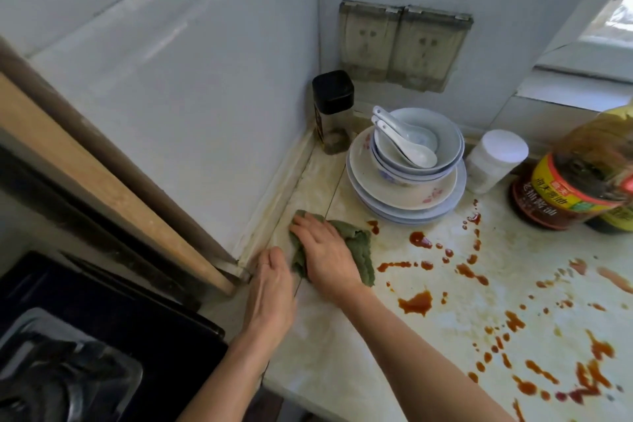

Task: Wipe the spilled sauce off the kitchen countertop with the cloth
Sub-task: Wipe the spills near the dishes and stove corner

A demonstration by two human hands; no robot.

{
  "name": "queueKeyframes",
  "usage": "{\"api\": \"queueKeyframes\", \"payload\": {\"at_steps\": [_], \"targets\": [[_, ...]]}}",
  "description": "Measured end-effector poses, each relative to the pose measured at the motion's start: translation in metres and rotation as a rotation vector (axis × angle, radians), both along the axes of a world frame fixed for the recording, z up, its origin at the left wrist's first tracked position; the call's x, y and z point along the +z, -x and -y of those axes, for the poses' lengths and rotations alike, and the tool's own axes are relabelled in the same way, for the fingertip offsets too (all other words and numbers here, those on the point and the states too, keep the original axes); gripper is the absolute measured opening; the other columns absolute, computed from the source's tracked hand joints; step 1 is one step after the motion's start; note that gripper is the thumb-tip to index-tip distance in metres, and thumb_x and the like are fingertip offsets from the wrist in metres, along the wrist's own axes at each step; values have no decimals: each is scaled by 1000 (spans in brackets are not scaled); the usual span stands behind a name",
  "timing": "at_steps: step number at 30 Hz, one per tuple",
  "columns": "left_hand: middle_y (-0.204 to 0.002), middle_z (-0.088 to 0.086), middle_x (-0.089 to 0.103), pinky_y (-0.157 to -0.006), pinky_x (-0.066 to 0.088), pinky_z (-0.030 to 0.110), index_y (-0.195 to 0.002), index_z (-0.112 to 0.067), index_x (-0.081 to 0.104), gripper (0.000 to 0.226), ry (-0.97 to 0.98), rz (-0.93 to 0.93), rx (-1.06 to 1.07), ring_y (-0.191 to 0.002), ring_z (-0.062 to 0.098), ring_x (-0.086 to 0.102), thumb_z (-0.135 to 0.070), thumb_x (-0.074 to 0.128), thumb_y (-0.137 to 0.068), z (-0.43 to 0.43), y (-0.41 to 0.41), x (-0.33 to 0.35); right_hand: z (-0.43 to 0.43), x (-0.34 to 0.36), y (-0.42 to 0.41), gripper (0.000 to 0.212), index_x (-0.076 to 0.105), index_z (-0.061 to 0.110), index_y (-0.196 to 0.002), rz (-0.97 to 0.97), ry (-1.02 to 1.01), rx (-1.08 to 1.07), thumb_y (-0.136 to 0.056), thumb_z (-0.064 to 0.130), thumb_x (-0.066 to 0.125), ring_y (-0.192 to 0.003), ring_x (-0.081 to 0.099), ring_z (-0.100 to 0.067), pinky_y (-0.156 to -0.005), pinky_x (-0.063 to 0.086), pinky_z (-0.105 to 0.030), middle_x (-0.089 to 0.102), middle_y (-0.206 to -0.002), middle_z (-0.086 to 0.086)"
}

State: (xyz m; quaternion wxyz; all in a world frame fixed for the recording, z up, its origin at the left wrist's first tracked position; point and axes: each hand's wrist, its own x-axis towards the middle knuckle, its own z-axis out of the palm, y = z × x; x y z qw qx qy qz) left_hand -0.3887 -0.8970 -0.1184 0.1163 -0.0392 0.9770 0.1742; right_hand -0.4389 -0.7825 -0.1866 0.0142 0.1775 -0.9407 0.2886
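Observation:
A crumpled green cloth (359, 252) lies on the pale marble countertop (329, 346) near its back left corner. My right hand (325, 250) rests flat on the cloth, fingers spread and pressing down on it. My left hand (270, 288) lies just left of the cloth at the counter's left edge, fingers together and pointing toward the wall, holding nothing. Red-brown sauce (416, 302) is spattered in blobs and streaks across the counter to the right of the cloth, from beside the plates down to the near right.
A stack of plates and bowls (404, 195) with white spoons stands behind the cloth. A black-capped jar (332, 113) sits in the corner, a white-lidded jar (493, 161) and large sauce bottles (579, 181) at the right. A stove (85, 336) lies lower left.

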Motion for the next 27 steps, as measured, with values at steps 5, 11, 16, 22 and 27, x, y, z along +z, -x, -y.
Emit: {"api": "queueKeyframes", "payload": {"at_steps": [5,11,16,22,27], "targets": [[-126,13,40,-84,46,26,-117,-8,39,42,-33,-34,-19,-99,21,53,9,49,-81,7,-2,-1,-9,-1,-104,44,46,20,-142,-37,54,218,-98,16,49,-143,33,-13,-119,22,-32,44,-151,4],[-129,12,38,-86,48,28,-120,-9,39,48,-1,-8,-64,-103,25,56,6,59,-79,9,-3,-4,-21,-1,-62,44,48,19,-141,-21,-12,144,-98,11,49,-141,37,-16,-118,27,-38,45,-150,0],[-141,15,28,-97,40,26,-130,-6,34,62,9,10,-93,-122,28,46,6,62,-76,8,-8,-7,-8,0,-59,47,44,14,-143,4,2,-65,-98,15,32,-141,37,-22,-117,29,-42,43,-151,-9],[-153,19,9,-101,36,28,-135,-9,28,63,-50,35,-77,-135,33,33,11,51,-79,9,-9,-9,-21,-7,-153,44,45,15,-144,-68,-41,195,-101,19,39,-148,24,-15,-120,20,-35,35,-157,-1],[-155,22,-4,-109,26,27,-146,-11,13,76,-51,72,-78,-143,32,15,11,47,-81,7,-13,-8,-31,0,-98,46,45,15,-145,-11,-82,0,-101,18,32,-144,32,-18,-118,28,-43,40,-154,-3]]}}
